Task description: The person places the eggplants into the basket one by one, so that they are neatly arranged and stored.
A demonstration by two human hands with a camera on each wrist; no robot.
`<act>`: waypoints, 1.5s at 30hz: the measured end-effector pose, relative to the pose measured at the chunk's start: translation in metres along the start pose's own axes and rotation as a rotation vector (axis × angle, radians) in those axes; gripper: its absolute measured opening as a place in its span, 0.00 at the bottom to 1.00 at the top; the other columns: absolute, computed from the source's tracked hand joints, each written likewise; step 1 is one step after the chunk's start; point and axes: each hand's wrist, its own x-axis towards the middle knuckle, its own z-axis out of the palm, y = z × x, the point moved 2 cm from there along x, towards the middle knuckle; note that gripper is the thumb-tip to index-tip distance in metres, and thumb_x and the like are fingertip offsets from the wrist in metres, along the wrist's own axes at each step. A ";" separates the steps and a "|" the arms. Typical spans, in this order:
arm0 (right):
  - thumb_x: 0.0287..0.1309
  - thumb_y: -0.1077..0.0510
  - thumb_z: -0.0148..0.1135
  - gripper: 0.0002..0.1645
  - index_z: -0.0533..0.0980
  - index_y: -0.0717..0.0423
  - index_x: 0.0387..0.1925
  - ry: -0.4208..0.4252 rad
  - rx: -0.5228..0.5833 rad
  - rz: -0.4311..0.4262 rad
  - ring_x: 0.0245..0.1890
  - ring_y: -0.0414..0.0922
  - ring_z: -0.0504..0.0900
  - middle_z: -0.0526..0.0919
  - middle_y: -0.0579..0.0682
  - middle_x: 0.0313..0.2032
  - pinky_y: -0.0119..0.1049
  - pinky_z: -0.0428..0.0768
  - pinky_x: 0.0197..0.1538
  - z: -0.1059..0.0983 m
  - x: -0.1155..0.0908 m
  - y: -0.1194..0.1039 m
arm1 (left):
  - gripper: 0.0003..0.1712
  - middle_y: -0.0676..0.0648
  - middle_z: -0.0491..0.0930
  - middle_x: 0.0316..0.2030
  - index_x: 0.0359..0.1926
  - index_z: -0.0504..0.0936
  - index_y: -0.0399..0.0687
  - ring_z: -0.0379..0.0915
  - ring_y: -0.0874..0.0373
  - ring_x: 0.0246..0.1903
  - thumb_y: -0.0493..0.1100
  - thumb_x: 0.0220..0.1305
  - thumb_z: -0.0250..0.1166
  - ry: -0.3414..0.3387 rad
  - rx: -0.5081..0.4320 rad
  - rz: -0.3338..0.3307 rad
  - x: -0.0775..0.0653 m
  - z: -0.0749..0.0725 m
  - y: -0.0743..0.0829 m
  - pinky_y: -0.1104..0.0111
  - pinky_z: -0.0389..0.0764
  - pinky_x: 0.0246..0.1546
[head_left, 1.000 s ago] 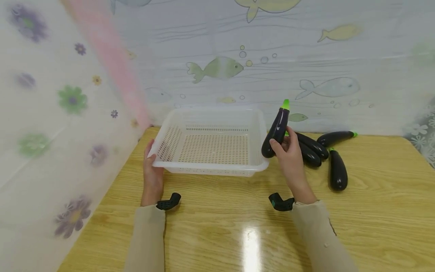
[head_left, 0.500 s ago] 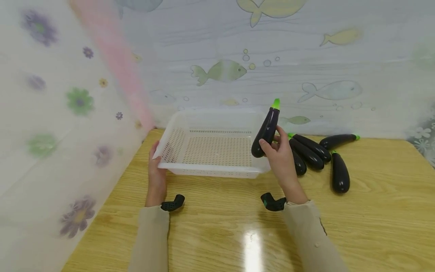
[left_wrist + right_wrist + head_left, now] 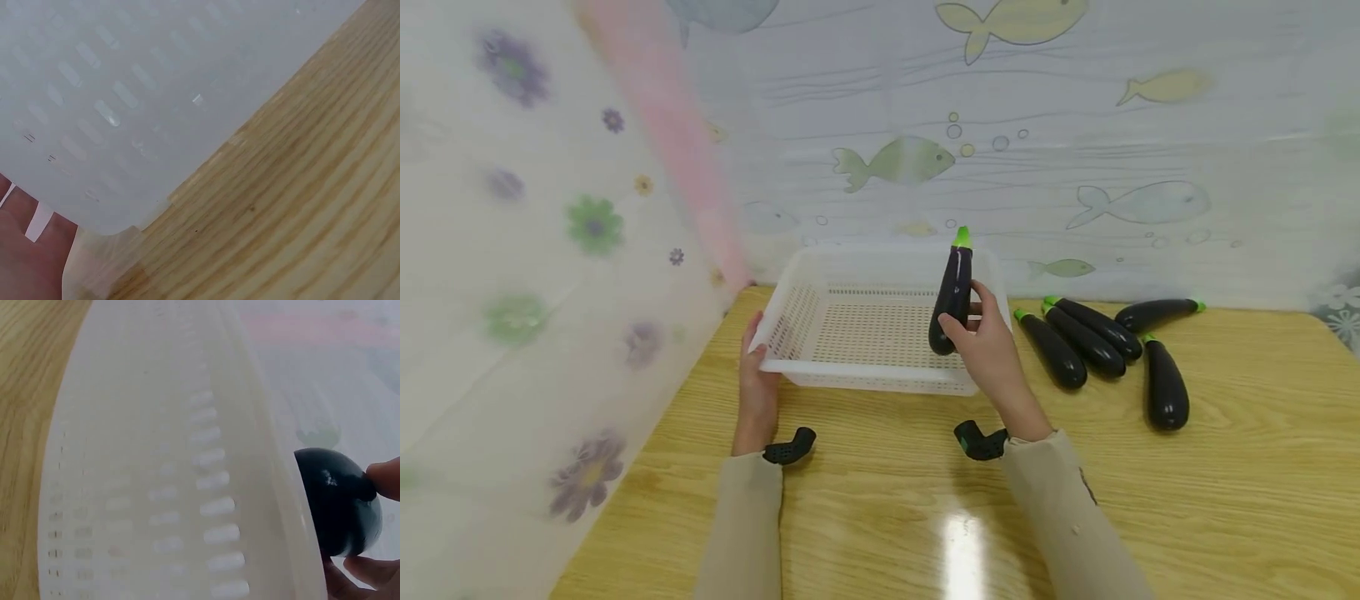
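A white plastic basket (image 3: 880, 377) with slotted walls and floor stands on the table, with nothing lying in it. My left hand (image 3: 757, 387) grips its left rim near the front corner, thumb over the edge; in the left wrist view the fingers (image 3: 53, 240) show behind the basket wall. My right hand (image 3: 988, 350) holds a dark purple eggplant (image 3: 953, 292) with a bright green stem, upright and slightly tilted, above the right part of the basket. In the right wrist view the rounded end of the eggplant (image 3: 340, 503) shows beyond the basket rim (image 3: 284, 462).
Several more eggplants (image 3: 1086, 342) lie on the wooden table (image 3: 880, 500) to the right of the basket. Behind stands a backdrop (image 3: 880, 100) with printed fish, and a flowered sheet (image 3: 550, 292) hangs at the left.
My right hand has carried the eggplant leftward, from beside the basket's right rim to over the basket. The left hand keeps its grip on the rim.
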 end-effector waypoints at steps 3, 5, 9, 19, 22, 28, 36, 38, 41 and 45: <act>0.59 0.44 0.53 0.45 0.42 0.43 0.71 -0.026 0.007 -0.014 0.51 0.48 0.72 0.65 0.54 0.57 0.44 0.76 0.45 0.007 0.003 -0.003 | 0.31 0.49 0.59 0.65 0.68 0.56 0.58 0.55 0.47 0.63 0.46 0.63 0.41 -0.008 0.020 0.014 0.001 0.000 0.000 0.58 0.56 0.59; 0.59 0.45 0.53 0.45 0.42 0.43 0.71 -0.038 0.007 -0.017 0.51 0.48 0.72 0.65 0.54 0.57 0.43 0.77 0.44 0.012 0.006 -0.004 | 0.30 0.47 0.59 0.65 0.68 0.56 0.58 0.55 0.46 0.63 0.45 0.63 0.41 -0.012 0.028 0.019 0.001 0.000 0.000 0.56 0.56 0.59; 0.60 0.46 0.53 0.45 0.42 0.43 0.71 -0.063 -0.017 -0.011 0.50 0.47 0.73 0.65 0.53 0.57 0.42 0.78 0.42 0.021 0.010 -0.007 | 0.31 0.45 0.59 0.65 0.68 0.56 0.59 0.54 0.43 0.63 0.45 0.62 0.41 -0.007 0.033 0.012 0.001 0.000 0.001 0.54 0.56 0.58; 0.60 0.46 0.52 0.45 0.41 0.43 0.71 -0.164 -0.038 0.022 0.52 0.47 0.73 0.65 0.53 0.58 0.41 0.79 0.42 0.051 0.023 -0.015 | 0.29 0.49 0.60 0.65 0.67 0.58 0.62 0.56 0.49 0.63 0.43 0.64 0.39 0.011 0.041 -0.015 -0.002 0.000 0.004 0.58 0.57 0.58; 0.59 0.47 0.52 0.45 0.41 0.45 0.71 -0.183 -0.059 0.025 0.50 0.47 0.75 0.66 0.53 0.57 0.39 0.79 0.40 0.059 0.028 -0.017 | 0.29 0.49 0.60 0.65 0.67 0.58 0.62 0.56 0.49 0.63 0.44 0.64 0.39 0.012 0.046 -0.017 -0.001 -0.002 0.004 0.57 0.57 0.58; 0.60 0.50 0.51 0.45 0.40 0.47 0.71 -0.267 -0.022 0.076 0.44 0.48 0.79 0.69 0.55 0.56 0.38 0.80 0.37 0.075 0.035 -0.022 | 0.29 0.50 0.61 0.65 0.67 0.57 0.62 0.57 0.50 0.63 0.47 0.65 0.41 0.005 0.048 -0.014 -0.001 -0.003 0.000 0.57 0.56 0.59; 0.61 0.52 0.50 0.45 0.38 0.48 0.71 -0.370 -0.005 0.123 0.45 0.48 0.80 0.70 0.57 0.56 0.41 0.79 0.41 0.098 0.044 -0.026 | 0.29 0.51 0.60 0.65 0.68 0.55 0.61 0.57 0.51 0.63 0.51 0.66 0.42 0.000 0.071 0.005 -0.002 -0.006 0.001 0.56 0.54 0.60; 0.61 0.52 0.51 0.45 0.38 0.48 0.71 -0.383 -0.010 0.125 0.45 0.48 0.80 0.70 0.57 0.56 0.42 0.79 0.42 0.103 0.046 -0.027 | 0.28 0.53 0.60 0.65 0.67 0.57 0.64 0.56 0.53 0.64 0.51 0.67 0.42 -0.003 0.082 -0.002 -0.002 -0.006 0.002 0.56 0.53 0.61; 0.61 0.51 0.52 0.46 0.37 0.48 0.71 -0.399 -0.038 0.128 0.45 0.49 0.80 0.69 0.58 0.57 0.43 0.79 0.43 0.109 0.049 -0.028 | 0.27 0.54 0.58 0.66 0.68 0.56 0.65 0.55 0.54 0.64 0.50 0.67 0.41 -0.015 0.077 -0.016 -0.003 -0.004 0.003 0.54 0.51 0.63; 0.61 0.48 0.53 0.48 0.35 0.50 0.71 -0.433 -0.140 0.157 0.45 0.49 0.79 0.65 0.59 0.62 0.38 0.79 0.41 0.117 0.054 -0.025 | 0.27 0.55 0.57 0.67 0.68 0.56 0.65 0.54 0.55 0.65 0.49 0.68 0.40 -0.023 0.074 -0.017 -0.005 -0.003 0.004 0.53 0.52 0.63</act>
